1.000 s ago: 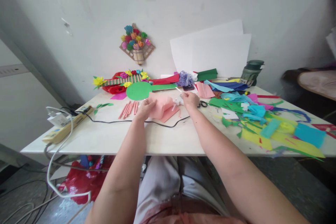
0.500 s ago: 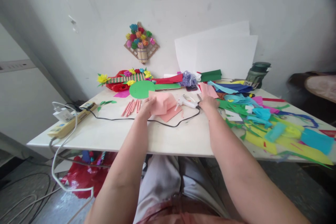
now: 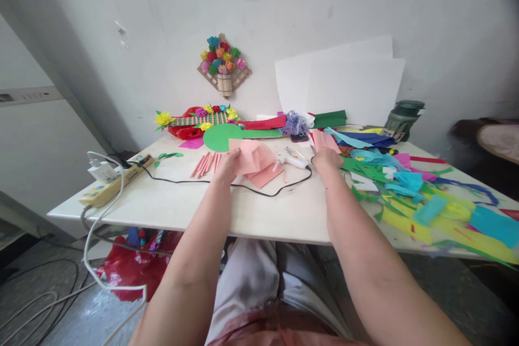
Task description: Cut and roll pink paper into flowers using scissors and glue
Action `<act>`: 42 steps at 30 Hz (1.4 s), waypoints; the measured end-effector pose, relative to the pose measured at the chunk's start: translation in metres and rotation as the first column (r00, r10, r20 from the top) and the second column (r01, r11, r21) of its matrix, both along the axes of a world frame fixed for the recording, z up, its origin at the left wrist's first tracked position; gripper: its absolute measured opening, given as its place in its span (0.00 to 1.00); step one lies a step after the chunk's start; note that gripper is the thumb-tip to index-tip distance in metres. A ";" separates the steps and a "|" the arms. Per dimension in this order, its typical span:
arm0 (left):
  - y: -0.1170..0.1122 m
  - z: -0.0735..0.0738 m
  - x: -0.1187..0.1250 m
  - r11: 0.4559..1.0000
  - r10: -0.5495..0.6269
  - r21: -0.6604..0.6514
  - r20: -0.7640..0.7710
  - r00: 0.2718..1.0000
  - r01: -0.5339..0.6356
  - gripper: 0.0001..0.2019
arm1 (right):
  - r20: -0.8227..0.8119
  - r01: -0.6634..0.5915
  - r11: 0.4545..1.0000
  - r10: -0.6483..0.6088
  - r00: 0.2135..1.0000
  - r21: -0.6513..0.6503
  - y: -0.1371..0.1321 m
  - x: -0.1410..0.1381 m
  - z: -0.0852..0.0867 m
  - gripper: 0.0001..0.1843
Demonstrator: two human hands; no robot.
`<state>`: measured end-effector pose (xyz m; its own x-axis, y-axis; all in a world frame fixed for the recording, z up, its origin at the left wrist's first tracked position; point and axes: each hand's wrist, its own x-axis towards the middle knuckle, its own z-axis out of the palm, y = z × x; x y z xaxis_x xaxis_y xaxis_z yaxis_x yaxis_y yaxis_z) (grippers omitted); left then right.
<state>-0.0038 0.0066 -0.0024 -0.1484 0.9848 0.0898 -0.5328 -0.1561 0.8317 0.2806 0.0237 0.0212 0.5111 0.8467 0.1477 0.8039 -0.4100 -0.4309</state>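
My left hand (image 3: 227, 166) pinches the left edge of a creased sheet of pink crepe paper (image 3: 253, 157), raised a little off the table. Beneath it lies another flat pink piece (image 3: 265, 177). Just left of that hand are several rolled pink paper sticks (image 3: 205, 165). My right hand (image 3: 327, 161) is closed at the right of the white glue gun (image 3: 292, 159); a thin grey tip, seemingly of scissors (image 3: 313, 150), shows at its fingers. Behind this hand lies a folded pink paper piece (image 3: 326, 141).
A black cord (image 3: 275, 194) runs across the white table (image 3: 279, 221) to a power strip (image 3: 103, 189). Coloured paper scraps (image 3: 425, 194) cover the right side. At the back are a green paper disc (image 3: 222, 137), purple shredded strands (image 3: 294, 124) and a dark bottle (image 3: 403, 120).
The view has shifted slightly, moving the scene a little to the right. Both hands keep nearly the same places, and the left still holds the pink crepe paper.
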 end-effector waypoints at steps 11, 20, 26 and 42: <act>-0.002 0.003 0.001 0.999 -0.036 -0.009 0.050 0.998 0.037 0.11 | -0.391 -0.098 0.853 0.333 0.858 0.513 0.006 -0.012 -0.008 0.23; -0.009 0.012 0.004 0.995 -0.092 -0.034 0.164 0.982 0.099 0.11 | -0.549 -0.327 0.701 0.705 0.449 0.634 -0.006 -0.063 -0.003 0.22; -0.013 0.016 0.008 0.986 -0.146 -0.052 0.206 0.968 0.160 0.16 | -0.452 -0.464 0.649 0.757 0.472 0.602 -0.010 -0.089 -0.012 0.18; -0.009 0.013 0.013 0.995 -0.058 -0.067 0.210 0.976 0.074 0.12 | -0.517 -0.362 0.643 0.762 0.389 0.675 -0.016 -0.105 -0.009 0.17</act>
